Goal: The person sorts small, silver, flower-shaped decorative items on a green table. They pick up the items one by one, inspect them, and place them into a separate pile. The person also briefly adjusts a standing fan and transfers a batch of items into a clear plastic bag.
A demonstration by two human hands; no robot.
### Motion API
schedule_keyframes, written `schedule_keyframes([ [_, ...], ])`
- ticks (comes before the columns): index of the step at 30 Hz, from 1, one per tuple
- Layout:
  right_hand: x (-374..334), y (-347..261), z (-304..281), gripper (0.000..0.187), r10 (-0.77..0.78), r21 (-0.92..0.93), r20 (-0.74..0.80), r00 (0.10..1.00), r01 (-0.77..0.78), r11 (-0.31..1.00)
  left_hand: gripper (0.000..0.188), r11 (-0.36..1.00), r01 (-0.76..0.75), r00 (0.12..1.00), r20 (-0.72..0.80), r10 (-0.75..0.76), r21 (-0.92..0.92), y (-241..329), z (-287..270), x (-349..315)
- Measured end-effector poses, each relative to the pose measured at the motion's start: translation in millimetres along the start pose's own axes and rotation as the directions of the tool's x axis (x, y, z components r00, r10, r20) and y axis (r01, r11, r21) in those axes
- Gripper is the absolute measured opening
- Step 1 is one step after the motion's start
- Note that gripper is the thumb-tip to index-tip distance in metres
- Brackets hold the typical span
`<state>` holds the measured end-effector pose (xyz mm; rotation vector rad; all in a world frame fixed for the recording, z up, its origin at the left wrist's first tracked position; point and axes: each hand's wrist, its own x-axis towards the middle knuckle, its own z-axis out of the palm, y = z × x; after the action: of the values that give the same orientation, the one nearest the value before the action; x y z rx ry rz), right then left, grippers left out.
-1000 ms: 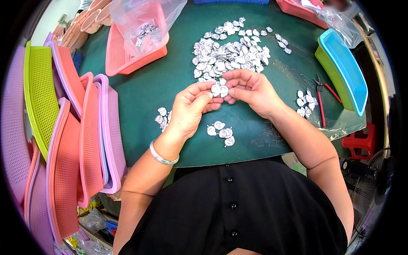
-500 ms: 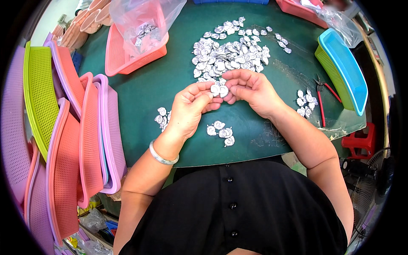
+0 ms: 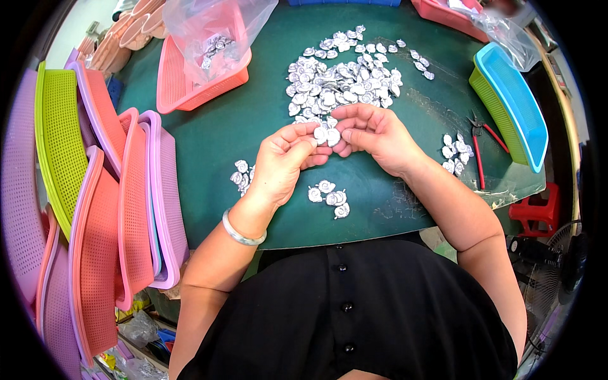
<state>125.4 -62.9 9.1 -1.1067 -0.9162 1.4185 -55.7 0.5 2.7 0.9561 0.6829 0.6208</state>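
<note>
My left hand (image 3: 280, 159), with a pale bangle (image 3: 235, 232) on its wrist, pinches a small silver-grey spiral-shaped piece (image 3: 320, 135) between thumb and fingers. Close against it is a second such piece (image 3: 333, 137), held at the fingertips of my right hand (image 3: 380, 136). Whether the two pieces are joined cannot be made out. Just beyond my hands lies a heap of similar silver pieces (image 3: 342, 82). A few more pieces (image 3: 335, 198) lie on the green tabletop (image 3: 392, 215) nearer to me, and a small group (image 3: 241, 176) sits partly hidden by my left wrist.
Right of my right arm are another cluster of pieces (image 3: 456, 153) and red-handled pliers (image 3: 478, 155), beside a blue and green basket (image 3: 516, 104). A pink basket (image 3: 174, 88) with a plastic bag (image 3: 221, 28) stands at far left. Stacked colourful baskets (image 3: 101, 221) line the left edge.
</note>
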Motion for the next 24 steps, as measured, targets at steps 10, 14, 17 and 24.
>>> schedule_keyframes([
  [10, -0.9, -1.1, -0.1, 0.029, 0.024, 0.028, -0.006, 1.0, -0.024, 0.999, 0.022, 1.0, 0.005, 1.0, 0.003, -0.005, 0.003, 0.4, 0.4, 0.2],
  [14, -0.6, -1.6, 0.5, 0.029, 0.032, 0.035, -0.003, 0.999, -0.032, 0.999, 0.023, 1.0, 0.006, 1.0, 0.001, -0.006, 0.005, 0.8, 0.3, -0.2],
  [17, -1.2, -1.4, 0.4, 0.028, 0.032, 0.043, -0.008, 0.999, -0.032, 0.999, 0.023, 1.0, 0.011, 1.0, 0.001, -0.011, 0.01, 0.8, 0.7, 0.3],
  [24, -1.3, -2.1, 1.4, 0.026, 0.064, 0.078, 0.01, 0.998, -0.064, 0.995, 0.024, 1.0, 0.02, 1.0, 0.001, -0.02, 0.021, 0.9, 0.1, 0.1],
])
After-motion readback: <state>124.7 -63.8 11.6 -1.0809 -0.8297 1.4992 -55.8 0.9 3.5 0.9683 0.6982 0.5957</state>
